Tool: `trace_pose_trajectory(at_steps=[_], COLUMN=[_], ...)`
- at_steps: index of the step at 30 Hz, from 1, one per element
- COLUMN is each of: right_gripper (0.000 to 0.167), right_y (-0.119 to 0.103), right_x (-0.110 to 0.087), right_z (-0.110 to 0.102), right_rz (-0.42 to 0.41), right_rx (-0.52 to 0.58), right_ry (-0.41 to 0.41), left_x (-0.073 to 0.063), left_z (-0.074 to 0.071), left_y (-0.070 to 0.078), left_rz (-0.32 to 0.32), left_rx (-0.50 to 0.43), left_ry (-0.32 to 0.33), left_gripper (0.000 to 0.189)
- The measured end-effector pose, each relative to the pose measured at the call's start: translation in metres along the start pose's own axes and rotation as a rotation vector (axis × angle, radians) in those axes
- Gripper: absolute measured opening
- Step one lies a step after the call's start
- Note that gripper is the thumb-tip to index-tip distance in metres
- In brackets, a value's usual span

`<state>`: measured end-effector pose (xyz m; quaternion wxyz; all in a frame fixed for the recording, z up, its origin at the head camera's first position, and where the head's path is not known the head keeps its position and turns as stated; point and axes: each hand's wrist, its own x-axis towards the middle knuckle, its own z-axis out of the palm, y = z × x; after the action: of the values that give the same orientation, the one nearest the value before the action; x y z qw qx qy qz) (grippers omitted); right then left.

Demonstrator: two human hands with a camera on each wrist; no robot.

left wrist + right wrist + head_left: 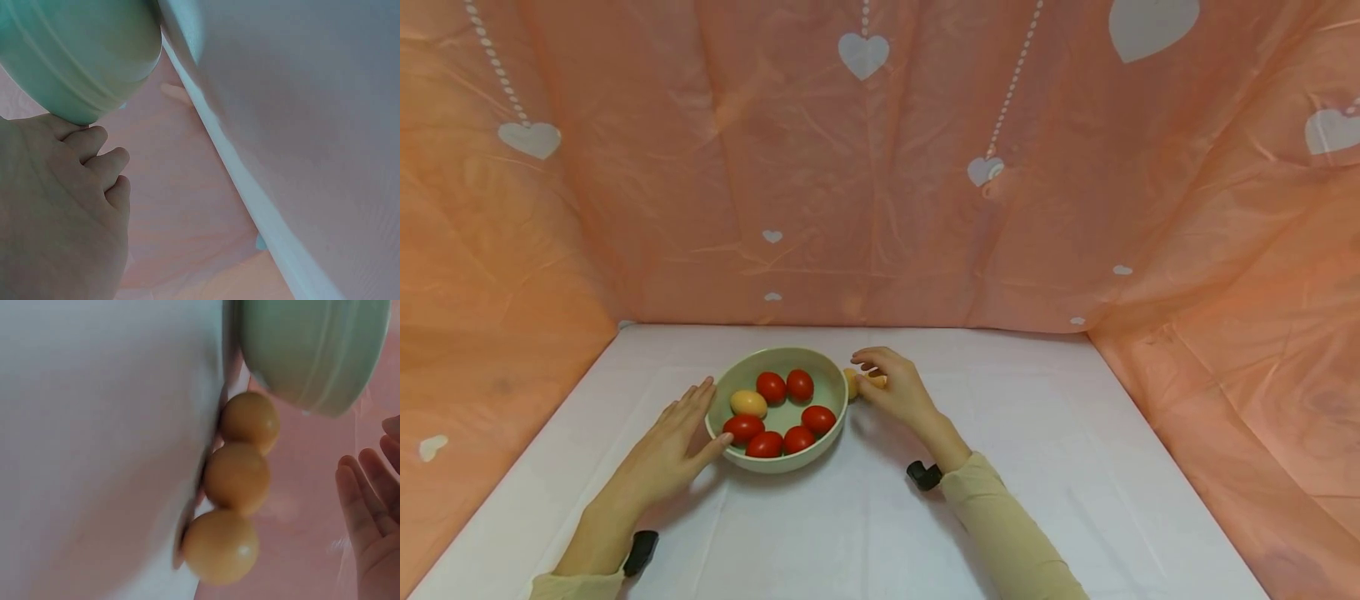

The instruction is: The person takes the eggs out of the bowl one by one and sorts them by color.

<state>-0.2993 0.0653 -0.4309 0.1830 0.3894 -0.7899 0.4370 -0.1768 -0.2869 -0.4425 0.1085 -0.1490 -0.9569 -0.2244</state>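
Note:
A pale green bowl [775, 351] stands on the table, holding several red tomatoes [800, 386] and one yellow tomato [748, 404]. My left hand [662, 454] touches the bowl's left side, fingers extended along the outer wall and thumb at the front rim. Just right of the bowl, my right hand [898, 387] is over more yellow tomatoes [851, 382], partly hiding them in the head view. In the right wrist view, three yellow tomatoes [236, 478] lie in a row beside the bowl, apart from my loosely bent fingers [357, 503].
A white cloth [1015, 500] covers the table. Orange-pink curtains [880, 208] with white hearts enclose its back and both sides. Each wrist has a black device, seen at the left wrist [641, 552] and right wrist [923, 476].

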Motion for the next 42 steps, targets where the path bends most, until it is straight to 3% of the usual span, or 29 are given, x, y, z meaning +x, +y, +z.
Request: trace_pose_trajectory(at_steps=[8, 15, 29, 34, 42], right_gripper=[0.026, 0.029, 0.031, 0.031, 0.036], right_y=[-0.012, -0.029, -0.045, -0.044, -0.045], right_x=[0.013, 0.027, 0.053, 0.061, 0.074], right_z=[0.012, 0.023, 0.052, 0.062, 0.079], right_rz=[-0.048, -0.102, -0.09, -0.149, -0.145], right_rx=[-0.009, -0.002, -0.222, -0.256, -0.32], right_ry=[-0.063, -0.197, -0.495, -0.54, -0.662], left_x=[0.0, 0.001, 0.0, 0.0, -0.001], left_z=[0.0, 0.0, 0.0, 0.0, 0.0], left_y=[0.001, 0.002, 0.0, -0.001, -0.001], left_rz=[-0.002, 0.0, -0.001, 0.008, 0.005], left_rx=[-0.003, -0.006, 0.005, 0.003, -0.002], left_ry=[-0.001, 0.008, 0.008, 0.017, 0.013], left_gripper=[0.087, 0.086, 0.085, 0.085, 0.085])
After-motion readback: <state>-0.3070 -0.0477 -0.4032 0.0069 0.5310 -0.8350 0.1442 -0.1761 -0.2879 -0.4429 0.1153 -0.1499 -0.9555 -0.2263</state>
